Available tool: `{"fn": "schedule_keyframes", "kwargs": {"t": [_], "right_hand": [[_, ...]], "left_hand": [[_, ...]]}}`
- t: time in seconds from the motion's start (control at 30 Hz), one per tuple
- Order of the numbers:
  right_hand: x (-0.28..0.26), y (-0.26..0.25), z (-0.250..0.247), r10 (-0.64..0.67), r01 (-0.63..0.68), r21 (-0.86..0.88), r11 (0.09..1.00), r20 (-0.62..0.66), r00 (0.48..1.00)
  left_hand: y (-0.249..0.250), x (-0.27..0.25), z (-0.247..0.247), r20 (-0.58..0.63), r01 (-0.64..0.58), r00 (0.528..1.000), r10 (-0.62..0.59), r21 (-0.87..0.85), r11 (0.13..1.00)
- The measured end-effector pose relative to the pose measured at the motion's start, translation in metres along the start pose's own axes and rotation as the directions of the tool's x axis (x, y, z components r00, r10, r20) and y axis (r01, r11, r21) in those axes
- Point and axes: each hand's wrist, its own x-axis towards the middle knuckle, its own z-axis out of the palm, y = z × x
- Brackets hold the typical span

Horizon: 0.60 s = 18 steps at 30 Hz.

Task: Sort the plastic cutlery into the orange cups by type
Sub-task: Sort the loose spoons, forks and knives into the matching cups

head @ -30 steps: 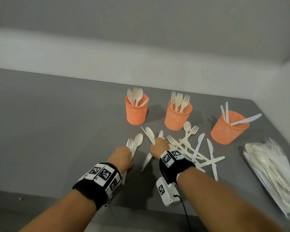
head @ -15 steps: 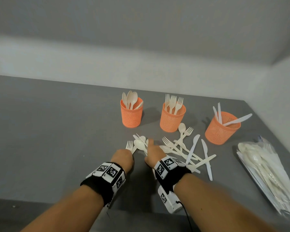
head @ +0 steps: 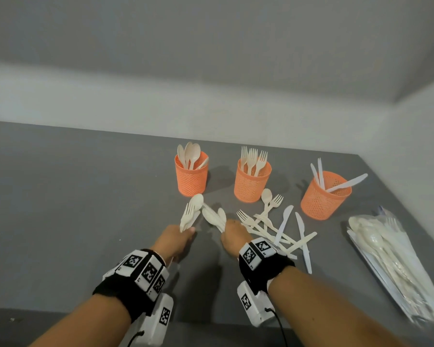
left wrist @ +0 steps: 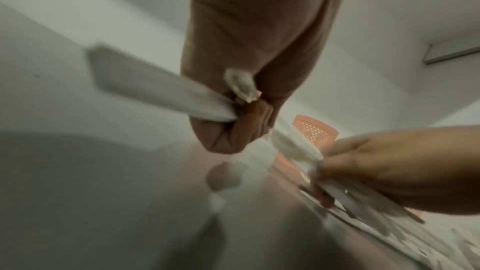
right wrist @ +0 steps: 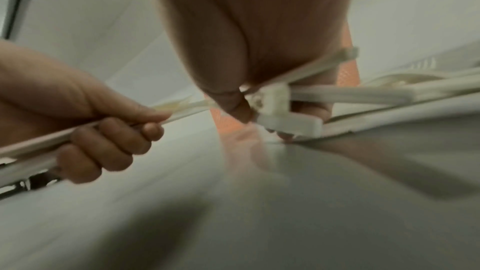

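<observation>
Three orange mesh cups stand in a row: the spoon cup [head: 191, 175], the fork cup [head: 252, 182] and the knife cup [head: 322, 197]. My left hand [head: 177, 240] grips the handles of a cream fork and spoon [head: 191, 212], whose heads point up toward the spoon cup. Just to its right, my right hand [head: 234, 237] holds a few spoons [head: 214, 217] by their handles. In the right wrist view the curled fingers [right wrist: 235, 108] pinch those handle ends [right wrist: 283, 114]. Loose forks, knives and a spoon [head: 273, 226] lie on the grey table [head: 85, 209].
A clear plastic bag [head: 396, 266] full of more cream cutlery lies at the table's right edge. White walls close the back and the right side. The table's front edge runs just under my wrists.
Both hands have lifted their cutlery off the table. The left hand's fork and spoon now point up toward the spoon cup, and the right hand's spoons have come up beside them.
</observation>
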Motion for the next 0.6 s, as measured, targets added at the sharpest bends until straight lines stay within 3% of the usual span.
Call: {"fn": "schedule_keyframes", "kwargs": {"t": [0.17, 0.33, 0.47, 0.6], "right_hand": [[-0.004, -0.004, -0.025, -0.005, 0.058, 0.280, 0.958, -0.185, 0.983], [-0.026, -0.023, -0.018, -0.221, 0.277, 0.392, 0.878, -0.182, 0.958], [-0.033, -0.009, -0.026, -0.293, 0.332, 0.307, 0.892, -0.165, 0.942], [-0.045, 0.021, -0.050, -0.377, 0.390, 0.425, 0.817, -0.119, 0.919]], "left_hand": [[0.018, -0.006, 0.014, 0.028, -0.102, 0.992, 0.120, -0.365, 0.925], [0.054, -0.016, 0.037, 0.144, -0.072, 0.970, 0.195, -0.595, 0.800], [0.068, -0.012, 0.046, 0.127, -0.068, 0.975, 0.183, -0.613, 0.787], [0.075, -0.012, 0.054, 0.146, -0.055, 0.970, 0.196, -0.651, 0.757]]}}
